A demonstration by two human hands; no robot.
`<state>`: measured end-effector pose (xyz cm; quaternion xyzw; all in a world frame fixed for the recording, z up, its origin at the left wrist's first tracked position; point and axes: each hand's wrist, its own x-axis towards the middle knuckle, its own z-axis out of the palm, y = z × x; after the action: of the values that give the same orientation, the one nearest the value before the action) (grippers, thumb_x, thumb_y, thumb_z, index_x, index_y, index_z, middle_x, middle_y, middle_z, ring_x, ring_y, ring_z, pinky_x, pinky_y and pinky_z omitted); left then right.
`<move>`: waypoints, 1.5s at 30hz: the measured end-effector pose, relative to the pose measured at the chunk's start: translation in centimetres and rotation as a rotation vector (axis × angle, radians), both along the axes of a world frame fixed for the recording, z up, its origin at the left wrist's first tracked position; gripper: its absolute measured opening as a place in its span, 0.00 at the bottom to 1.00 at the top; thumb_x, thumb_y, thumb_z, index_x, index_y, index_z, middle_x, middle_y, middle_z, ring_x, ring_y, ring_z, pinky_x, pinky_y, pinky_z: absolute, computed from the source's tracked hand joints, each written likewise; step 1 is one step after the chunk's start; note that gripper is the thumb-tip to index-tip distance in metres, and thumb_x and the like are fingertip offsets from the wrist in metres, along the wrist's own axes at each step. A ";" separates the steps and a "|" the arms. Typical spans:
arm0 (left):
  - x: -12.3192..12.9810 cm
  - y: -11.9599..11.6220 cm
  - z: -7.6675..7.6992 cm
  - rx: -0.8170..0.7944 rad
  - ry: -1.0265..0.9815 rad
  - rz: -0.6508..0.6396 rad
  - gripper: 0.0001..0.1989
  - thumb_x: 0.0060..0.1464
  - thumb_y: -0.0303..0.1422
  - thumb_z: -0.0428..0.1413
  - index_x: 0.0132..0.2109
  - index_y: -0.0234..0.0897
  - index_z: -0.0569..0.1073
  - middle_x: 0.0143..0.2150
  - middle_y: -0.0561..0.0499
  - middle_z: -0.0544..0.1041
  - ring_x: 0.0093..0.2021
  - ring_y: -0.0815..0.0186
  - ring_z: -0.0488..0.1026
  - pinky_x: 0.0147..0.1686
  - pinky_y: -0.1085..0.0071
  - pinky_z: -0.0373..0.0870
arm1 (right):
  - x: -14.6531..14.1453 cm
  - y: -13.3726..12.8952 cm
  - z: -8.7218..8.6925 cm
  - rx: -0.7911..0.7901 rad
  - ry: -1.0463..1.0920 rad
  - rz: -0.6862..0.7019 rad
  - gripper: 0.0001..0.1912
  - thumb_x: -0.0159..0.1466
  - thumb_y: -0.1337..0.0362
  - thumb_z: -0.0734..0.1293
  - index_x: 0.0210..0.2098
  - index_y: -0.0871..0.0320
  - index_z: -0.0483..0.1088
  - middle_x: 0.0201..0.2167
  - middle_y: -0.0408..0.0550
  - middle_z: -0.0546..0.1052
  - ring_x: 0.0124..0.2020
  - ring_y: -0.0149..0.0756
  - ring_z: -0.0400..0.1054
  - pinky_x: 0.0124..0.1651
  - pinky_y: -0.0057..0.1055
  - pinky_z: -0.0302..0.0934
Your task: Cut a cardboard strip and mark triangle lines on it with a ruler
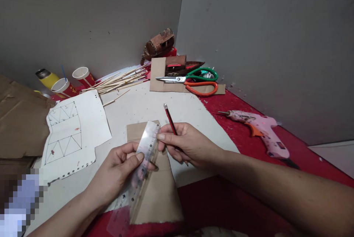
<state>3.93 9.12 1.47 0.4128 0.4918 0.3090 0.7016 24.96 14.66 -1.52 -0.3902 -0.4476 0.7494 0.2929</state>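
A red cover (235, 110) with white paper (182, 104) over much of it makes the work surface, set against plain grey walls (249, 38) that meet in a corner behind it. In the middle of the view, above the white paper and the near red area, is a tan cardboard piece (163, 192), flat and matte, wider at its near end. A clear plastic ruler (145, 145) with dark markings lies along its left side, smooth and shiny enough to catch the light. The ruler's long axis slants from the near left to the far right, its far end by the cardboard's far edge; the cardboard's long axis runs away from the person. The left hand (118, 168) is closed narrowly on the ruler, thumb on top and fingers beneath. The right hand (184, 143) holds a red and black pencil (170, 119), its metal-capped end pointing away and a little left, while thumb and forefinger pinch at the ruler's right edge. To the left lie a torn-edged sheet (88, 126) with triangles drawn in lines and creased brown cardboard (22, 119). Behind are two red paper cups (83, 75), a yellow bottle (47, 78), thin wooden sticks (121, 82) and metal scissors (177, 79) with green and orange handles. A stained pink glue gun (262, 128) rests at the right, nozzle pointing left.
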 end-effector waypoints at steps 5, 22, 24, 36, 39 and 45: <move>0.0 -0.2 0.2 -0.003 -0.018 -0.023 0.14 0.60 0.40 0.61 0.46 0.32 0.79 0.34 0.45 0.82 0.24 0.75 0.69 0.26 0.80 0.64 | 0.0 0.0 0.0 -0.014 0.021 0.001 0.14 0.62 0.54 0.68 0.26 0.57 0.71 0.09 0.34 0.64 0.08 0.22 0.47 0.10 0.21 0.40; 0.0 0.8 -1.2 0.560 0.822 0.089 0.21 0.64 0.35 0.48 0.62 0.37 0.68 0.21 0.60 0.67 0.20 0.70 0.60 0.23 0.73 0.57 | -0.2 0.8 0.4 -0.055 -0.028 -0.200 0.08 0.63 0.62 0.68 0.31 0.60 0.71 0.24 0.43 0.78 0.10 0.20 0.54 0.10 0.19 0.41; 0.0 0.9 -1.6 0.571 0.876 0.075 0.21 0.64 0.35 0.48 0.61 0.36 0.70 0.21 0.58 0.70 0.20 0.69 0.62 0.24 0.72 0.59 | -0.2 0.7 0.4 -0.041 -0.063 -0.182 0.07 0.63 0.62 0.67 0.32 0.60 0.71 0.24 0.43 0.77 0.10 0.20 0.54 0.10 0.20 0.43; -0.4 -0.1 -2.6 0.979 1.225 -0.150 0.21 0.66 0.35 0.48 0.63 0.34 0.68 0.47 0.39 0.80 0.42 0.55 0.78 0.39 0.60 0.75 | -0.5 0.7 0.6 -0.044 -0.146 -0.172 0.02 0.61 0.68 0.68 0.31 0.59 0.71 0.25 0.43 0.78 0.12 0.20 0.58 0.14 0.21 0.51; -0.5 -0.4 -2.8 1.180 1.285 -0.193 0.25 0.63 0.39 0.54 0.63 0.32 0.67 0.60 0.31 0.72 0.57 0.44 0.72 0.51 0.47 0.73 | -0.6 0.5 0.7 -0.011 -0.203 -0.193 0.02 0.61 0.69 0.66 0.32 0.59 0.72 0.27 0.42 0.78 0.12 0.20 0.58 0.16 0.22 0.54; -0.5 -0.9 -3.7 1.229 1.327 -0.331 0.35 0.61 0.44 0.54 0.68 0.26 0.59 0.70 0.24 0.58 0.69 0.36 0.58 0.54 0.41 0.73 | -0.7 0.4 0.9 0.006 -0.264 -0.175 0.04 0.63 0.70 0.65 0.35 0.59 0.72 0.32 0.43 0.78 0.12 0.19 0.59 0.16 0.22 0.54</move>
<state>3.40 8.18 -2.25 0.8710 0.4775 0.1113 -0.0317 24.22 15.05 -0.62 -0.5220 -0.4488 0.6617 0.2969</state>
